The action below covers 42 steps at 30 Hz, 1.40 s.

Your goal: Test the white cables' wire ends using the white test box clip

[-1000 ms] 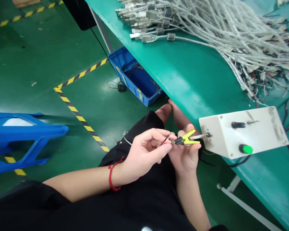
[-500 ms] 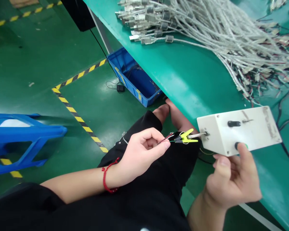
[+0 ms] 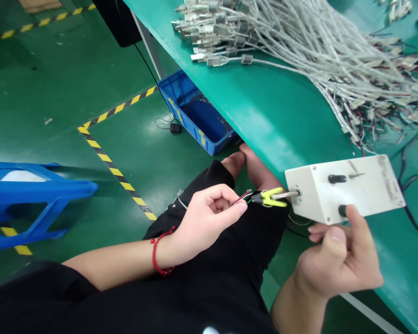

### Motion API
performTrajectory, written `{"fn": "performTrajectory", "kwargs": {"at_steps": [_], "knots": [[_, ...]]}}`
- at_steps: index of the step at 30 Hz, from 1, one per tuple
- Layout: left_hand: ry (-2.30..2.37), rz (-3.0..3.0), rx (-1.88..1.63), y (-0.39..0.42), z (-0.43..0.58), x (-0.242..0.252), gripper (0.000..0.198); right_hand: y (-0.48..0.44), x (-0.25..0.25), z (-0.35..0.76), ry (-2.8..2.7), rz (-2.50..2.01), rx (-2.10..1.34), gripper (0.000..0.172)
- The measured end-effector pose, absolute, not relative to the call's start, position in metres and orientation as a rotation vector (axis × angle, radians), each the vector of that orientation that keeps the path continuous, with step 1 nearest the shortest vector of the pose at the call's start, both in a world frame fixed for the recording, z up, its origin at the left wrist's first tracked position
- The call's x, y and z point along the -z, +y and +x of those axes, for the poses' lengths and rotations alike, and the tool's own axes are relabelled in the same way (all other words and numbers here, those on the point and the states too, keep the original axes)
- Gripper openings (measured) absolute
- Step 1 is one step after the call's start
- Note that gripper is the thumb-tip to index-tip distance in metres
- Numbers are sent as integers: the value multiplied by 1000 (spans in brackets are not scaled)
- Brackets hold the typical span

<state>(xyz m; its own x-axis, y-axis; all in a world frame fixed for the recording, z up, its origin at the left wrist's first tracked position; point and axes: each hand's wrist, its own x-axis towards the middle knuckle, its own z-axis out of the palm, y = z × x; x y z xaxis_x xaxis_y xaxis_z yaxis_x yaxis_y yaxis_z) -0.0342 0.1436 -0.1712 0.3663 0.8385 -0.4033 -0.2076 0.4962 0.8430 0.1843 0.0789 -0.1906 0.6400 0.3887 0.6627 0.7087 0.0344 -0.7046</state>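
Tightly pinched, red-and-black wires (image 3: 242, 198) in the left hand (image 3: 209, 222), tips right at the yellow spring clip (image 3: 270, 197).
Risk: a slackened pinch, wires slipping off the clip. Right hand (image 3: 337, 264) partly open and low, thumb on the round button (image 3: 341, 211) of the white box (image 3: 334, 190).

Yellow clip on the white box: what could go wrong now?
The thin wires pinched in the left hand might slip out of the yellow clip, because only fingertips hold them. The right hand is right by the dark knob on the white box, so a thumb could bump it too soon.
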Motion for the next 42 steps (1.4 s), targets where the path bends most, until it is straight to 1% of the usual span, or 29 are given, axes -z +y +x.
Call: {"fn": "performTrajectory", "kwargs": {"at_steps": [20, 28, 38, 42], "knots": [[948, 746, -814, 144, -34, 170, 19, 76, 196, 185, -961, -1611, 305, 42], [958, 755, -807, 144, -35, 170, 21, 74, 192, 182, -958, -1699, 281, 45], [945, 739, -816, 143, -36, 172, 21, 79, 197, 184, -979, -1582, 313, 42], [951, 737, -814, 143, -38, 171, 22, 77, 195, 182, -979, -1633, 305, 44]]}}
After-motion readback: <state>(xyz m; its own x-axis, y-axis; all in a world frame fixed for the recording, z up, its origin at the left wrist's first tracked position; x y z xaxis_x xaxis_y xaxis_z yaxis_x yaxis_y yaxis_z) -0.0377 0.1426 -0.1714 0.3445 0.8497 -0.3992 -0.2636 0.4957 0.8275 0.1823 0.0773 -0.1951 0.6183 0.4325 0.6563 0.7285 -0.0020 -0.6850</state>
